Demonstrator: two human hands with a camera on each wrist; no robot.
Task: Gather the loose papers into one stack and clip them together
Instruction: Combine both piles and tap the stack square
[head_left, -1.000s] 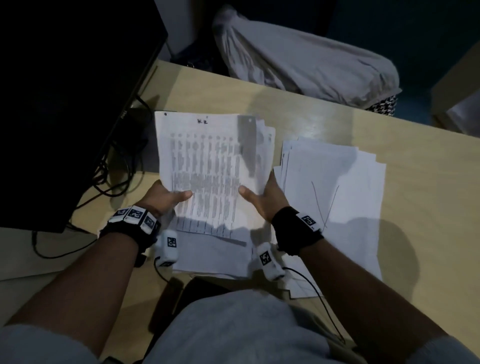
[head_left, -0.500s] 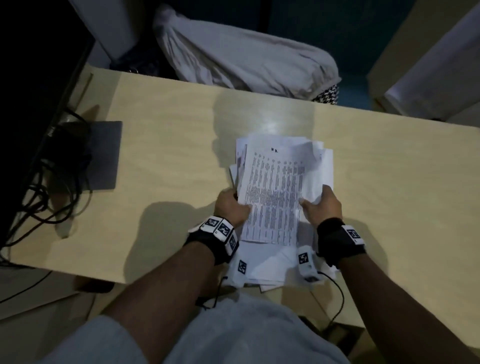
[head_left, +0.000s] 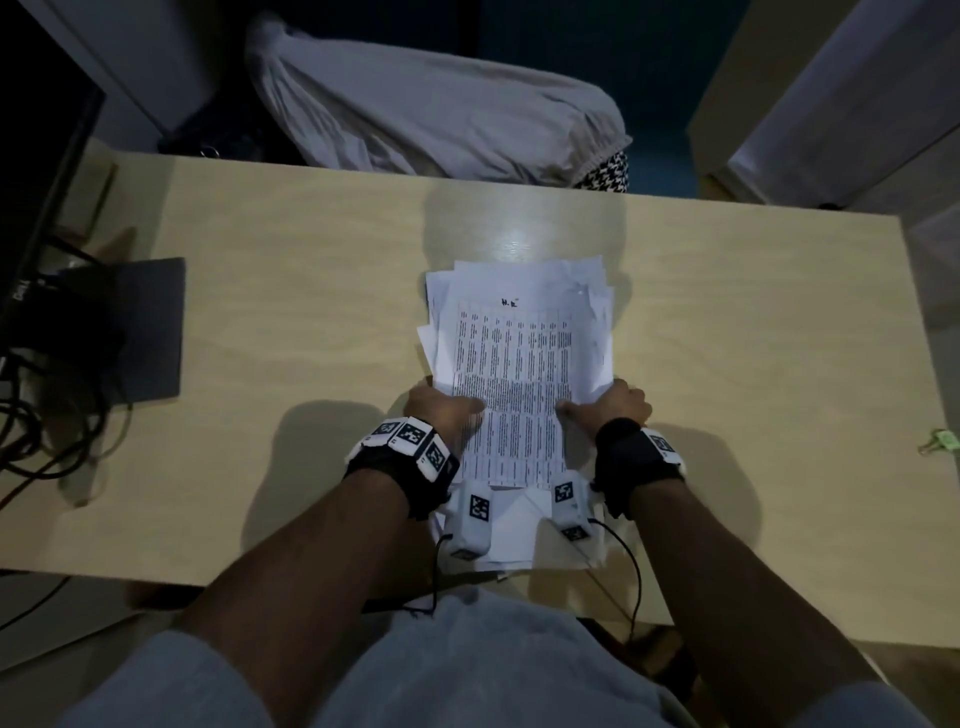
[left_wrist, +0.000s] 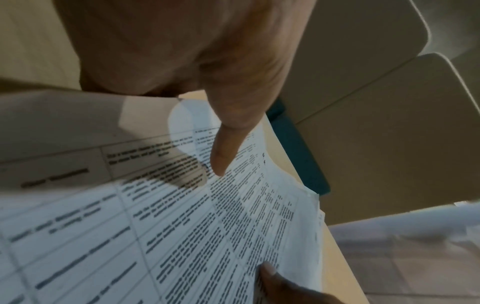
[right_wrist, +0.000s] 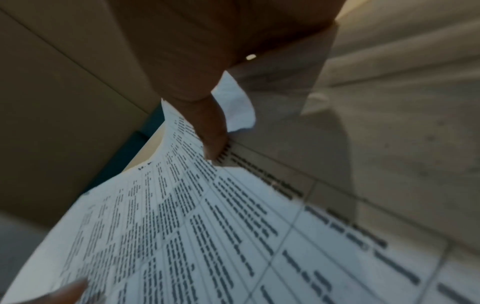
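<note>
A rough stack of white papers (head_left: 519, 353) lies on the wooden table (head_left: 291, 332), topped by a sheet printed with a table of text. My left hand (head_left: 441, 410) grips the stack's left edge, thumb (left_wrist: 223, 152) on the printed sheet (left_wrist: 182, 236). My right hand (head_left: 608, 408) grips the right edge, thumb (right_wrist: 213, 131) pressing the top sheet (right_wrist: 207, 236). Sheet edges stick out unevenly at the top and sides. A small green binder clip (head_left: 939, 441) lies at the table's far right edge, well away from both hands.
A dark monitor (head_left: 31, 218) with its base (head_left: 140, 332) and tangled cables (head_left: 47, 415) fills the table's left end. Beyond the far edge sits a grey cloth-covered shape (head_left: 441, 109). A pale cabinet (head_left: 831, 93) stands at the back right.
Both hands carried the printed sheets rightward from beside the monitor onto the pile of white sheets, making one stack. The hands have kept their hold on both side edges throughout.
</note>
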